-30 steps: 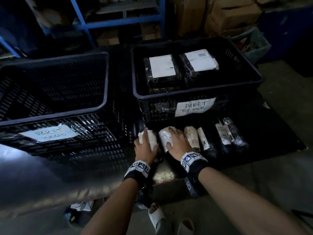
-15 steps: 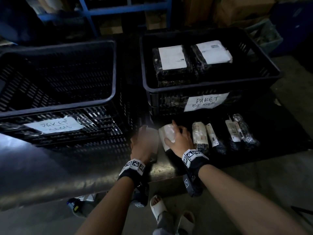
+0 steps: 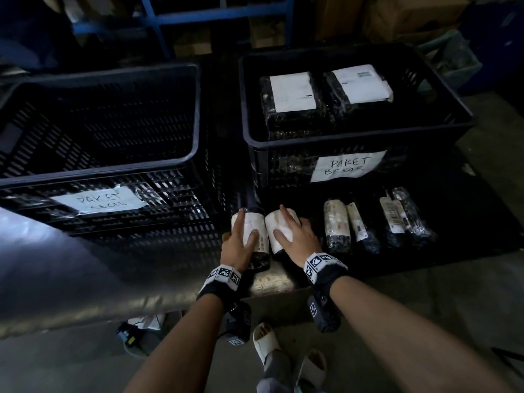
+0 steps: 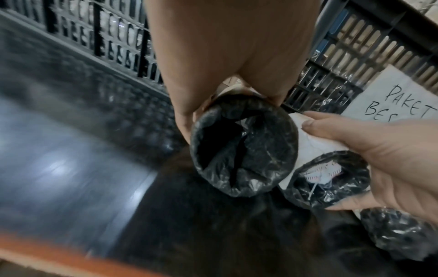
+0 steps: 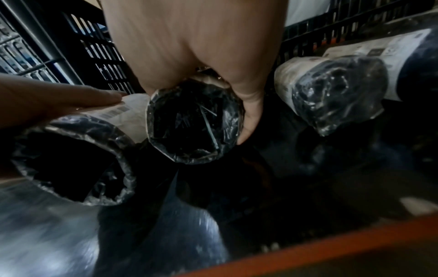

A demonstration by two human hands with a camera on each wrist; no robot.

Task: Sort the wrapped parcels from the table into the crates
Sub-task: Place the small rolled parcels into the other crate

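Two small rolled parcels in black plastic with white labels sit at the left end of a row on the table. My left hand (image 3: 241,241) grips the leftmost roll (image 3: 256,245), fingers on top and thumb round its side; its black end (image 4: 244,146) faces the wrist camera. My right hand (image 3: 293,236) grips the neighbouring roll (image 3: 279,226), seen end-on (image 5: 194,123). Several more rolls (image 3: 336,228) lie to the right. The crate labelled PAKET KECIL (image 3: 99,170) stands at the left, with nothing visible inside it. The crate labelled PAKET BESAR (image 3: 357,136) holds two large parcels (image 3: 292,93).
The shiny metal table (image 3: 71,265) has an orange front edge (image 5: 331,241). Blue shelving (image 3: 215,18) and cardboard boxes (image 3: 408,15) stand behind the crates. My sandalled feet (image 3: 266,340) are on the floor below the table edge.
Both hands went from resting on the two rolls to gripping them. The left roll has shifted a little toward me and to the left. The other rolls have not moved.
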